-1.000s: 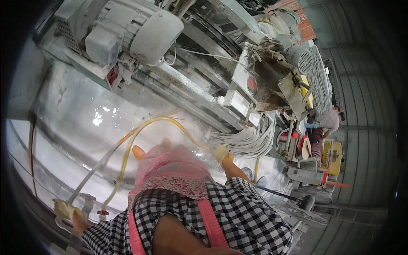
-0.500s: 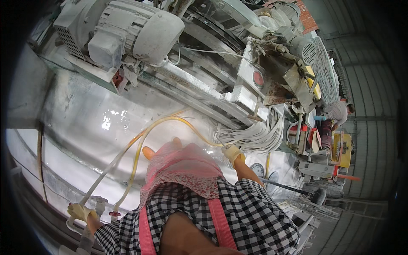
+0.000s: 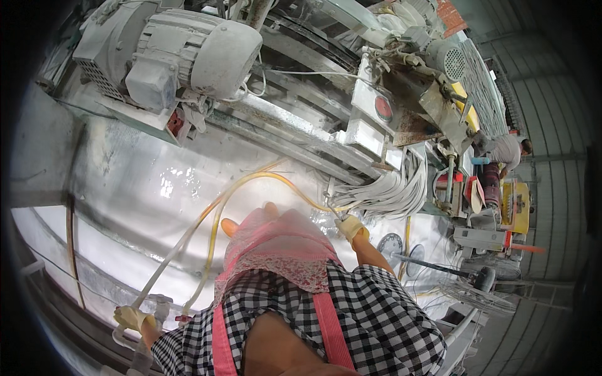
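My left hand (image 3: 130, 318), in a pale yellow glove, is closed at the white pipework (image 3: 141, 351) at the lower left, where a pale hose (image 3: 155, 276) meets it; its fingers' exact hold is hidden. Beside it stands a second pipe end with a red valve handle (image 3: 183, 319). On the right, my right hand (image 3: 352, 229), gloved alike, grips a thin metal nozzle (image 3: 332, 207) near the end of the yellow hose (image 3: 238, 182). The hose arcs over the wet white floor in front of my pink apron (image 3: 282, 250).
Across from me stands a machine with a large grey motor (image 3: 194, 56) and a red button (image 3: 382, 109). A bundle of white strips (image 3: 401, 191) hangs by my right hand. Right of me are a pedestal fan (image 3: 483, 282) and another person (image 3: 501, 150), bent over equipment.
The whole view has shifted slightly, so my body and both hands appear further right. The red piece beside my left glove is no longer visible. My right hand still holds the nozzle.
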A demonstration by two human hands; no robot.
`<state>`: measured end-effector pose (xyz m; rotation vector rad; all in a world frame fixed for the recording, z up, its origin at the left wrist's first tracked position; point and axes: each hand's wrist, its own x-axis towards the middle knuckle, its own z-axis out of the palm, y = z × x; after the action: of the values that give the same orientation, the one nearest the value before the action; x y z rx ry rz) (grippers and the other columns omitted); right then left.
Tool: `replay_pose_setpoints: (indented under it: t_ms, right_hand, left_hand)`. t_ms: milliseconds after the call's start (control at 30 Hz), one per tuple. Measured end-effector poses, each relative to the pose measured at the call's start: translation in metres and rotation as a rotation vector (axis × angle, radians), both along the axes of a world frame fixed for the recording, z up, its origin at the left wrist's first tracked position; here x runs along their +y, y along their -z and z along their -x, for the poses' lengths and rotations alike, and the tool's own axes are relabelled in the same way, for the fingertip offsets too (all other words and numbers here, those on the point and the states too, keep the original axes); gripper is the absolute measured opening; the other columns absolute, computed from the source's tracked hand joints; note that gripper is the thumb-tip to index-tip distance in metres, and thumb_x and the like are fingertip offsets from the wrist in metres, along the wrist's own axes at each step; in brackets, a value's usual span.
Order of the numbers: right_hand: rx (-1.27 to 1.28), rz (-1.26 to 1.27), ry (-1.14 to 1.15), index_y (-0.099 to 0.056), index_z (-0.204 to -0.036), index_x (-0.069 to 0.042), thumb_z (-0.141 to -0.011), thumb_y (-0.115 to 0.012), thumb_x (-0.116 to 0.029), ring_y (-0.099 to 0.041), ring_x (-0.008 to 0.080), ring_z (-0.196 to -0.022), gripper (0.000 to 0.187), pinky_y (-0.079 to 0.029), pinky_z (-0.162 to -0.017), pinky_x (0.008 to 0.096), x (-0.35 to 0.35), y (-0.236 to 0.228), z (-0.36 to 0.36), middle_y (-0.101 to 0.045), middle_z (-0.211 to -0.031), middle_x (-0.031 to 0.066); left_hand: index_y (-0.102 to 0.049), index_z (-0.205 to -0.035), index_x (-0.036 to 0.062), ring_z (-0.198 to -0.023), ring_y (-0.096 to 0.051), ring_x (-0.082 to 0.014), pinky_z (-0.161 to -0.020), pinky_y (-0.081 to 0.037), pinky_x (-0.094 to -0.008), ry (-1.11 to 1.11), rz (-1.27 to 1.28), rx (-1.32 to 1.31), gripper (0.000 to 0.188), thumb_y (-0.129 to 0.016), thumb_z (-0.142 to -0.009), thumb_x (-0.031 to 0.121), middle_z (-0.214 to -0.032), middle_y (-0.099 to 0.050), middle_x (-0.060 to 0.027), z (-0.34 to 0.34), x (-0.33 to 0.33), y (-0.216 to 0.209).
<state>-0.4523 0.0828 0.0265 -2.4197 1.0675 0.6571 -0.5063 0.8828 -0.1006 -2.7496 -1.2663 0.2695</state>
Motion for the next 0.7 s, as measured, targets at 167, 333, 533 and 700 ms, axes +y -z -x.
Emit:
replay_pose_setpoints:
  t_ms: [167, 333, 533, 700]
  right_hand:
    - [0.061, -0.029, 0.073, -0.071, -0.089, -0.003, -0.088, -0.063, -0.042, -0.060, 0.0218, -0.052, 0.040, -0.045, -0.049, 0.0379, -0.012, 0.005, 0.006, -0.068, -0.067, 0.0103]
    - [0.098, -0.080, 0.094, -0.072, -0.087, -0.004, -0.086, -0.062, -0.041, -0.061, 0.0212, -0.052, 0.039, -0.044, -0.047, 0.0367, -0.026, 0.020, 0.015, -0.067, -0.064, 0.0103]
    - [-0.074, -0.146, 0.266, -0.072, -0.086, -0.003, -0.083, -0.060, -0.045, -0.062, 0.0238, -0.053, 0.044, -0.047, -0.050, 0.0390, -0.037, 0.028, 0.039, -0.067, -0.066, 0.0089]
    - [-0.081, -0.232, 0.390, -0.073, -0.071, -0.002, -0.085, -0.057, -0.043, -0.060, 0.0193, -0.048, 0.046, -0.048, -0.047, 0.0341, -0.072, 0.027, 0.087, -0.071, -0.064, 0.0083]
  left_hand:
    - [-0.066, -0.122, 0.0005, -0.118, -0.058, -0.0361, -0.106, -0.041, -0.0502, 0.005, -0.032, 0.022, 0.034, -0.055, -0.094, 0.017, -0.126, -0.064, -0.0201, 0.006, -0.008, -0.002]
    - [-0.066, -0.121, 0.0010, -0.118, -0.059, -0.0361, -0.106, -0.041, -0.0510, 0.082, -0.156, 0.109, 0.034, -0.055, -0.094, 0.017, -0.126, -0.064, -0.0198, -0.007, -0.025, -0.006]
    - [-0.068, -0.107, 0.0018, -0.105, -0.060, -0.0372, -0.094, -0.044, -0.0497, 0.764, -0.107, -0.093, 0.025, -0.053, -0.091, 0.013, -0.109, -0.066, -0.0201, -0.090, -0.121, -0.004]
    - [-0.071, -0.097, 0.0038, -0.092, -0.064, -0.0428, -0.080, -0.051, -0.0499, 0.939, 0.529, -0.257, 0.018, -0.058, -0.093, 0.015, -0.096, -0.070, -0.0192, -0.176, -0.301, 0.011]
